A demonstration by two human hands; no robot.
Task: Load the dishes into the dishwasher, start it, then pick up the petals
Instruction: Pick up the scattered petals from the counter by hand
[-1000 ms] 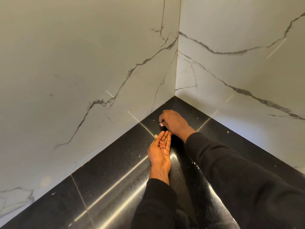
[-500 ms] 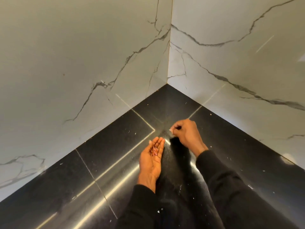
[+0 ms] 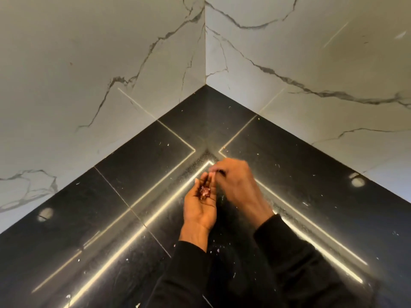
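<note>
The right hand has come from the floor to the open left hand carrying petals. Its fingers look pinched, but on what is too blurry to tell. More bits remain.

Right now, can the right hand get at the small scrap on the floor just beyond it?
Probably yes. The scrap lies on the black floor just past the right hand, with nothing between them. The left hand, cupping petals, sits aside.
</note>
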